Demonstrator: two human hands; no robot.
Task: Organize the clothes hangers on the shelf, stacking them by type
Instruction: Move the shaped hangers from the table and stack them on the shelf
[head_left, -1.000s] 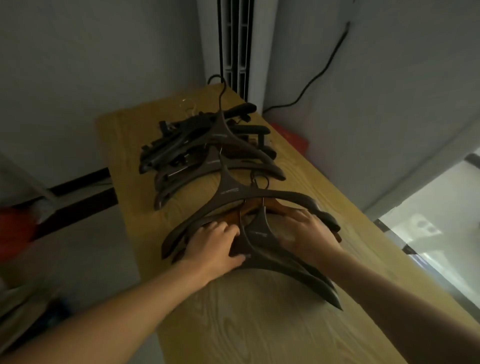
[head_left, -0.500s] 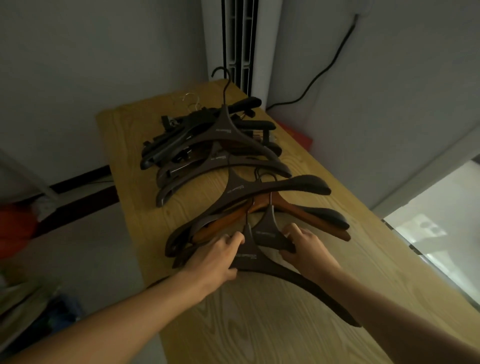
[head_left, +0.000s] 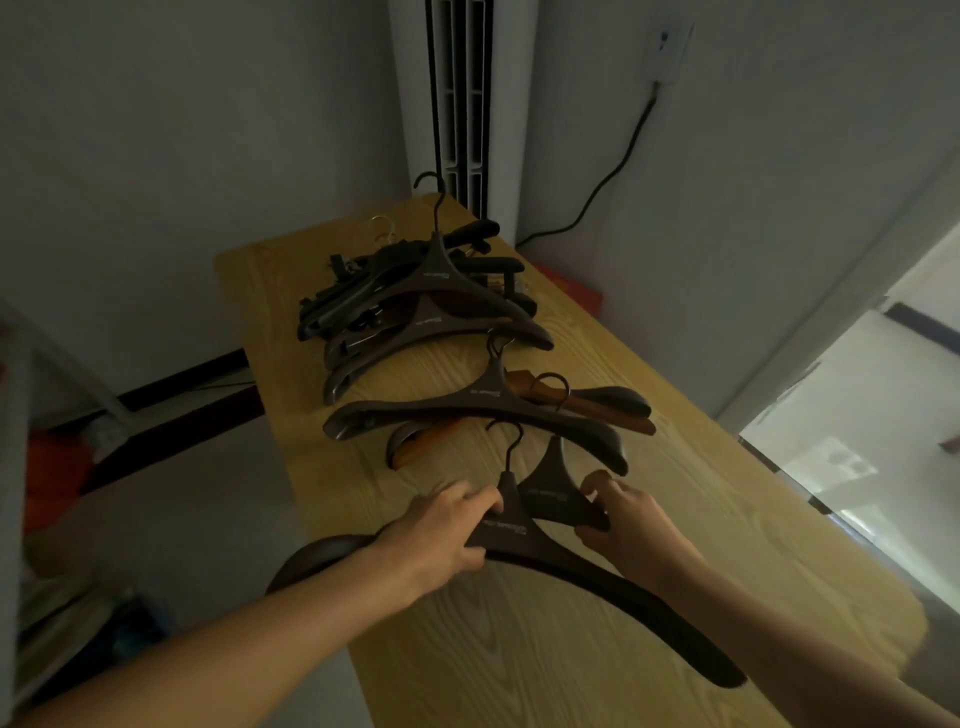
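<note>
Two dark brown wide-shouldered hangers (head_left: 524, 530) lie stacked at the near end of the wooden shelf (head_left: 701, 509). My left hand (head_left: 447, 535) grips their neck from the left. My right hand (head_left: 623, 525) pinches the neck of the second one from the right. Just beyond lies another dark brown hanger (head_left: 478, 410) across an orange-brown wooden hanger (head_left: 587, 400). A mixed pile of dark hangers (head_left: 415, 291), some with clips, sits at the far end. The near hangers' left end sticks out past the shelf edge.
A white air conditioner column (head_left: 462, 104) stands in the corner behind the shelf. A black cable (head_left: 618, 166) runs down the right wall from a socket. A red object (head_left: 571, 296) lies between shelf and wall. The floor drops off left of the shelf.
Both hands have pulled the two dark hangers toward me, away from the others. The orange-brown hanger and the dark one over it now lie apart from my hands.
</note>
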